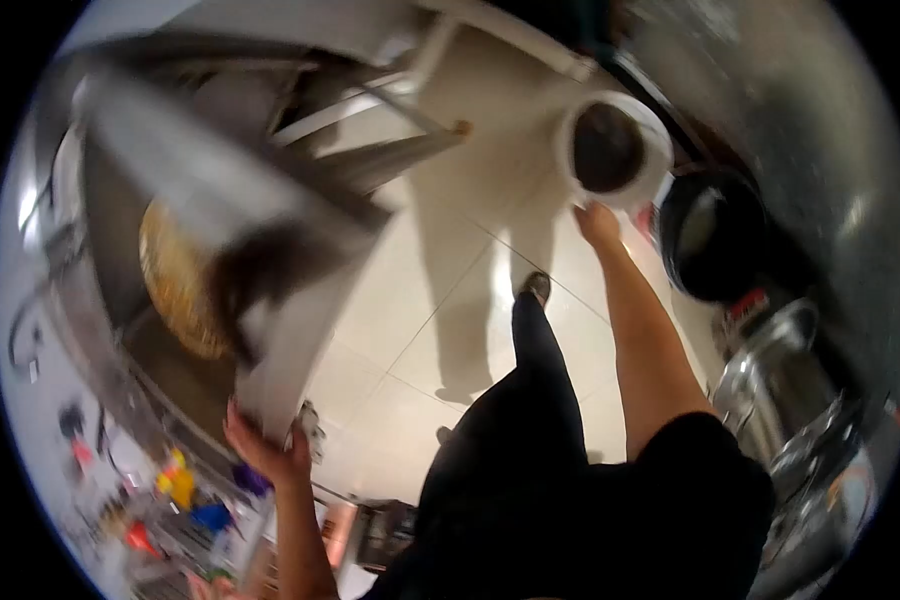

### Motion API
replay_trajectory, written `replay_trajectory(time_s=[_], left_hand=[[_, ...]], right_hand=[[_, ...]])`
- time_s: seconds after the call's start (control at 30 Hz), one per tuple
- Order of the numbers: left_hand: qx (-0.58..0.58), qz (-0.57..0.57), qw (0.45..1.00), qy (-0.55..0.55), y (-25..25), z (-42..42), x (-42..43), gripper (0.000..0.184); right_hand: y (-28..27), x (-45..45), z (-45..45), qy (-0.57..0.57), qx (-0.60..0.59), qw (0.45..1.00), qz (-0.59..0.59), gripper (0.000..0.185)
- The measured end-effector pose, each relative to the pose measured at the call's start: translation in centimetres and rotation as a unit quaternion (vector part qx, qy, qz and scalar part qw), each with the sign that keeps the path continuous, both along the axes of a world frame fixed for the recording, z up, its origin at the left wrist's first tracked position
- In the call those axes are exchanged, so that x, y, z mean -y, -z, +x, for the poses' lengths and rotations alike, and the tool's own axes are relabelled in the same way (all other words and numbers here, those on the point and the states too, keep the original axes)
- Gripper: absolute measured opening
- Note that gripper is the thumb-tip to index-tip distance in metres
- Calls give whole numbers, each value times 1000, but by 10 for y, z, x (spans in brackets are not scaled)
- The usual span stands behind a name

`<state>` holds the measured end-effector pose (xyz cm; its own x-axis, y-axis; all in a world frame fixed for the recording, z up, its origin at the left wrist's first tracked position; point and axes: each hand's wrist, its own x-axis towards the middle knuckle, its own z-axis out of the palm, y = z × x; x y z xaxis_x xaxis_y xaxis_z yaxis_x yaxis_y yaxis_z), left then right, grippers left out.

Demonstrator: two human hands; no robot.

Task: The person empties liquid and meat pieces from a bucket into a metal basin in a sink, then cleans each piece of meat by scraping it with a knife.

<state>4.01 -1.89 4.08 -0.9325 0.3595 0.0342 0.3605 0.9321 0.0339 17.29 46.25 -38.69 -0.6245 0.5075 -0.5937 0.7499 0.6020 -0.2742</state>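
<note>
At the lower left my left hand is closed on the near edge of a pale, flat panel, which is blurred and tilted. Behind the panel a round tan and brown item shows in a metal-walled space. My right arm reaches forward, and my right hand grips the near rim or side of a white round bucket with something dark inside. Part of that hand's fingers is hidden by the bucket.
Right of the bucket stands a black round container. Shiny metal pots are at the right. Colourful small items lie at the lower left. A metal frame leg rests on the tiled floor.
</note>
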Motion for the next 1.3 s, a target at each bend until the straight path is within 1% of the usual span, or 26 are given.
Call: replay_trajectory(time_s=[0.03,0.07,0.1,0.13,0.17,0.23,0.3,0.37,0.43,0.5,0.57,0.63,0.7,0.77,0.8,0.83,0.87,0.9,0.93,1.0,1.03,1.1,1.17,1.2,1.23,1.3], left_hand=[[31,32,998,-42,8,-2,-3,83],[10,-59,998,-31,-10,-4,-9,84],[27,-32,999,-20,-7,-6,-10,86],[25,-35,999,-17,1,-4,-6,89],[8,-25,999,-20,-3,-2,-3,90],[-6,1,1000,-19,-5,-1,0,91],[6,-4,1000,-30,-18,1,-14,90],[26,-17,999,-41,-34,4,-16,86],[57,-10,997,-51,-31,2,-13,86],[31,2,999,-26,-32,8,1,84],[28,40,999,-20,-25,10,9,82],[-42,85,995,16,-15,15,18,79],[32,143,986,81,-33,13,30,75],[-1,190,980,54,-39,50,62,70],[-5,224,974,45,-26,76,69,68],[2,287,957,-52,14,116,91,62],[45,319,936,-143,14,156,115,57],[-100,356,915,-160,57,208,145,56],[-52,426,850,-306,65,251,177,51],[-17,343,797,-497,91,338,245,36],[321,422,620,-578,87,372,281,49],[315,516,433,-668,77,404,282,51],[241,618,355,-659,112,436,284,57],[214,719,298,-590,147,458,290,53],[202,867,155,-429,128,438,281,46],[158,924,230,-262,38,412,266,44]], right_hand=[[0,-13,14,31,49,997,45,49],[-15,-9,2,-35,13,997,64,54],[26,-38,19,-22,25,998,51,56],[-33,-46,-1,-25,13,998,62,58],[39,-81,25,102,-61,991,-63,53],[57,-90,28,107,-32,993,-29,44],[-22,-24,8,137,-29,986,-89,38],[-21,11,28,190,-24,961,-199,38],[-87,49,21,163,4,972,-170,34],[9,35,87,119,-37,984,-131,30],[-136,104,67,79,55,973,-210,27],[-228,168,58,60,68,958,-271,27],[-286,218,57,66,92,946,-305,25],[-337,256,68,42,88,931,-352,25],[-362,279,79,30,81,927,-366,24],[-397,311,83,-2,94,924,-370,22],[-422,333,89,-44,98,917,-384,21],[-448,355,95,-89,103,905,-404,20],[-475,377,96,-129,107,889,-425,19],[-549,421,110,-164,125,865,-457,18],[-583,446,107,-187,119,856,-467,18],[-635,470,122,-244,126,843,-463,18],[-676,488,134,-282,130,820,-480,17],[-696,497,142,-294,129,805,-499,17],[-705,504,128,-299,137,790,-518,16],[-738,526,132,-297,128,772,-547,16]])
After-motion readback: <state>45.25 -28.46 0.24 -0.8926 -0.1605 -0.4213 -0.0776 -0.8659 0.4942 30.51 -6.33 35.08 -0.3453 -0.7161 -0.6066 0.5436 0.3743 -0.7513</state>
